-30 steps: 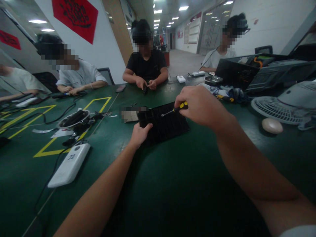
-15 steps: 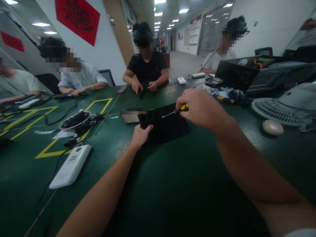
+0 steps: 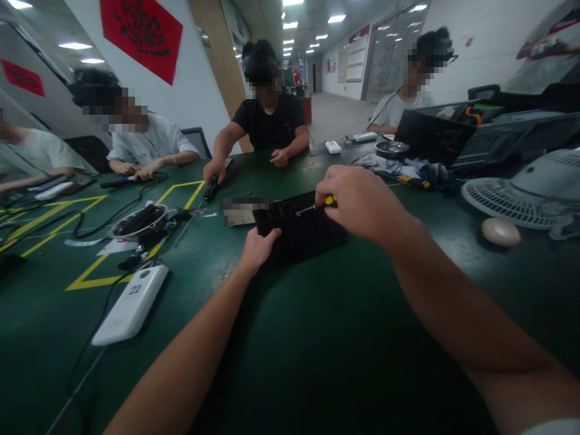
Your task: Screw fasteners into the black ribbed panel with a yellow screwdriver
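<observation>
My left hand grips the left edge of a flat black panel, its thumb on top. A screwdriver with a yellow and black handle is held in my closed right hand. Its metal shaft points left over the panel, with the tip near the panel's upper middle. Whether the tip touches the panel cannot be told. Just beyond the panel's left corner lies a beige piece, partly blurred out.
A white device marked 22, cables and a clear round container are at the left. On the right are a white fan, a pale oval object and cloths. People sit across the green table.
My right hand and the screwdriver have shifted slightly left. The person opposite has moved a hand with a dark object to the left. My left hand has stayed in place.
</observation>
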`<state>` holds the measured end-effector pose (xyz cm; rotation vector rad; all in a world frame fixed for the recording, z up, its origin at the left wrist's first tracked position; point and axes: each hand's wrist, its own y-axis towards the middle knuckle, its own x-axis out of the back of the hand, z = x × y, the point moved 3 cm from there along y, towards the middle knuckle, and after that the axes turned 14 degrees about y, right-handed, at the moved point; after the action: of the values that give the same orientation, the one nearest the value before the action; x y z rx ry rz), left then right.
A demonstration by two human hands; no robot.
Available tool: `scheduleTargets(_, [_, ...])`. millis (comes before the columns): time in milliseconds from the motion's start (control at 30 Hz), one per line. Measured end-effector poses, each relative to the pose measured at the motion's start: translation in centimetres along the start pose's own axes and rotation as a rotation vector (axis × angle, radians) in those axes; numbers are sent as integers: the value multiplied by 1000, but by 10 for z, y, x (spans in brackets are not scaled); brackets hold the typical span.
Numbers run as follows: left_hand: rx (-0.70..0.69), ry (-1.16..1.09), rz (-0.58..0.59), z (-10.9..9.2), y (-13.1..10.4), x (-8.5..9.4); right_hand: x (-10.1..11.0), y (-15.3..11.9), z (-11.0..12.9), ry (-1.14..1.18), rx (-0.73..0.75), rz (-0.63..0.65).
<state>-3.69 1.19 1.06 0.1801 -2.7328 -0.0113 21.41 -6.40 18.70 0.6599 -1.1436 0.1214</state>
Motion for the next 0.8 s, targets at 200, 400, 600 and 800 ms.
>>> scheduleTargets(200, [2, 0, 11, -3, -1, 0, 0, 1, -3, 14, -12, 14])
scheduleTargets(400, [-14, 39, 7, -5, -2, 0, 14, -1, -8, 10, -6, 14])
scheduleTargets(600, [0, 0, 21, -5, -2, -1, 15, 2, -12, -13, -13, 45])
scheduleTargets(800, [-6, 18, 1, -3, 0, 0, 7, 3, -15, 7, -17, -1])
